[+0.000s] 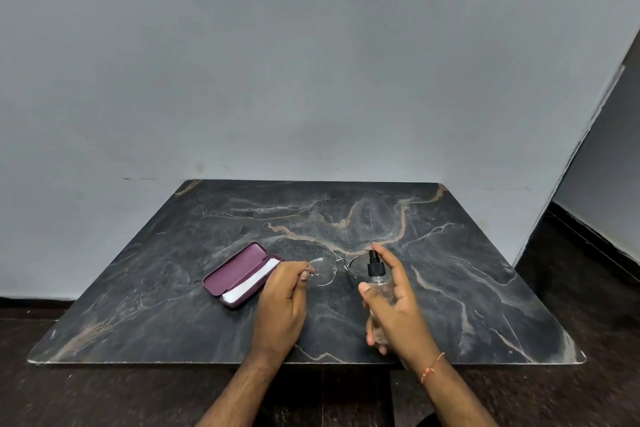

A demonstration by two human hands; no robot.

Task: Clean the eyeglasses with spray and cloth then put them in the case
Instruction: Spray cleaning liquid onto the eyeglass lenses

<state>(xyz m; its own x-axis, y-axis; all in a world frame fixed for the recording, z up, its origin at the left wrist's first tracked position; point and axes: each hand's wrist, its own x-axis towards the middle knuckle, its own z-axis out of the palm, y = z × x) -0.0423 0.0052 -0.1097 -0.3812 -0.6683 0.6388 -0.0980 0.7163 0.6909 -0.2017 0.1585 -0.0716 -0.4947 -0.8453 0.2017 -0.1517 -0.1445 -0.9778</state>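
Observation:
Thin wire-framed eyeglasses (332, 269) hang just above the dark marble table (485, 288). My left hand (282, 302) pinches them at their left end. My right hand (394, 302) grips a small clear spray bottle (377, 279) with a black pump top, held upright just right of the glasses, and its forefinger reaches over the top of the pump. An open maroon glasses case (239, 274) lies to the left of my left hand, with a white cloth (254, 282) folded inside it.
The table stands against a grey wall. Dark floor shows to the left, to the right and below the near edge. A thin orange thread circles my right wrist.

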